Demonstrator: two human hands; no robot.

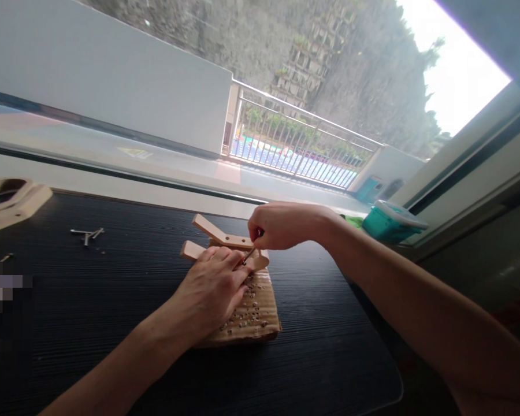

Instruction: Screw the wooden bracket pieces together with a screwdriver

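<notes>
mid-frame, our right hand (272, 225) curls round a driver (250, 253). our left hand (212, 283), fingers bent, grips a bar (260, 264) on cardboard (260, 316).

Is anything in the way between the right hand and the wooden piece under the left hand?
Nothing visible blocks it. A thin tool in the right hand slants down to the near wooden piece. The left hand covers part of that piece, close beside the tool's tip, but leaves the spot exposed.
</notes>
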